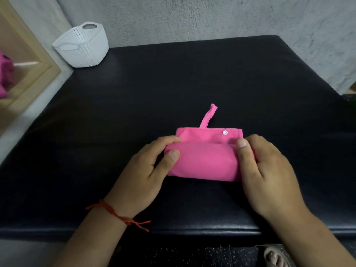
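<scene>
In the centre of the frame, on the black surface point(173, 83), the left hand point(150, 170) and right hand point(264, 170) are each gripping an end of the rolled pink bag point(206, 160). They are probably holding the roll tight so the flap's white snap point(225, 132) can close over it.

A plain room in a home, by the look of it: rough grey plastered wall point(212, 18), a black padded bench point(173, 83), a white woven-plastic basket point(82, 45) at its far left corner, a pale wooden frame point(28, 60) beside.
</scene>
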### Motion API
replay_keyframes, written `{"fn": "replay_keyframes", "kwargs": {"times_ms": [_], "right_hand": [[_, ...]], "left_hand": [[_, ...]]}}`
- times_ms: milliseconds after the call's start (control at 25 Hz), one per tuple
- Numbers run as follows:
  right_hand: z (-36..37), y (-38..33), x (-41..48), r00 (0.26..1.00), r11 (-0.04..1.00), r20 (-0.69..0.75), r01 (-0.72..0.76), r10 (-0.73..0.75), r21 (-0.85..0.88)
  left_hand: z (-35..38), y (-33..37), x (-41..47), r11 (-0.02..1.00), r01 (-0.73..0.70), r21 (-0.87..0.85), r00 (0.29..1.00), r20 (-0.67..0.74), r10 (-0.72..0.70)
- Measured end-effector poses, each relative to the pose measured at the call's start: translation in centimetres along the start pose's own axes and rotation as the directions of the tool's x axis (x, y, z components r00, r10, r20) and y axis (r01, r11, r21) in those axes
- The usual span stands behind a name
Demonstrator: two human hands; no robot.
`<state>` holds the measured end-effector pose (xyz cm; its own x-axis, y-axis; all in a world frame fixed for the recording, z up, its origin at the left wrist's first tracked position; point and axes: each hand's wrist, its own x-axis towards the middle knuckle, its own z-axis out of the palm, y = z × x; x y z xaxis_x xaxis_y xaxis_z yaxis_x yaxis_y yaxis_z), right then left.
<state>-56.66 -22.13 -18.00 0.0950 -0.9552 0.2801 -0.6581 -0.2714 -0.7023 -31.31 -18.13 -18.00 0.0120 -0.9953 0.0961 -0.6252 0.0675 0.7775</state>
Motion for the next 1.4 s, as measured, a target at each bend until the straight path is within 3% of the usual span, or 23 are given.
{"fn": "replay_keyframes", "kwargs": {"times_ms": [240,440,640,800,960,1080,1240,1320,1400], "right_hand": [[0.1,0.2,-0.2,0.999,0.999,-0.051,-0.018,0.016,-0.036],[0.0,0.1,-0.8,0.991,0.995,-0.089,0.099,-0.099,-0.002],[-0.3,-0.1,-0.3,0.991,0.993,-0.089,0.092,-0.098,-0.067],[-0.4,-0.4,0.0,0.992,0.993,-0.090,0.085,-0.093,-0.083],[-0.5,-0.6,0.3,0.998,0.994,-0.059,0.000,-0.006,-0.108],[-0.3,-0.7,0.2,0.996,0.995,-0.084,-0.032,0.024,-0.095],[0.3,-0.5,-0.2,0.972,0.982,-0.157,0.162,-0.175,-0.095],[0.2,-0.4,-0.4,0.966,0.970,-0.122,0.218,-0.230,-0.103],[-0.2,-0.7,-0.5,0.978,0.978,-0.073,0.187,-0.194,-0.087]], "left_hand": [[0.7,0.4,0.0,0.998,-0.046,0.048,0.999,0.001,0.046],[1.0,0.9,0.4,0.999,0.005,0.046,1.000,-0.021,-0.004],[1.5,0.7,0.3,0.996,0.075,0.040,0.996,-0.052,-0.073],[1.4,0.8,0.2,0.995,-0.083,0.057,0.993,-0.079,0.087],[0.8,0.1,-0.5,0.977,-0.205,0.057,0.978,0.036,0.203],[0.9,-0.1,-0.5,0.984,-0.159,0.084,0.985,0.075,0.152],[1.3,0.6,-0.1,0.992,-0.086,0.089,0.996,0.026,0.084],[1.3,0.9,0.0,0.993,-0.057,0.101,0.998,0.018,0.055],[1.2,1.2,-0.1,0.992,-0.036,0.123,0.999,0.006,0.036]]}}
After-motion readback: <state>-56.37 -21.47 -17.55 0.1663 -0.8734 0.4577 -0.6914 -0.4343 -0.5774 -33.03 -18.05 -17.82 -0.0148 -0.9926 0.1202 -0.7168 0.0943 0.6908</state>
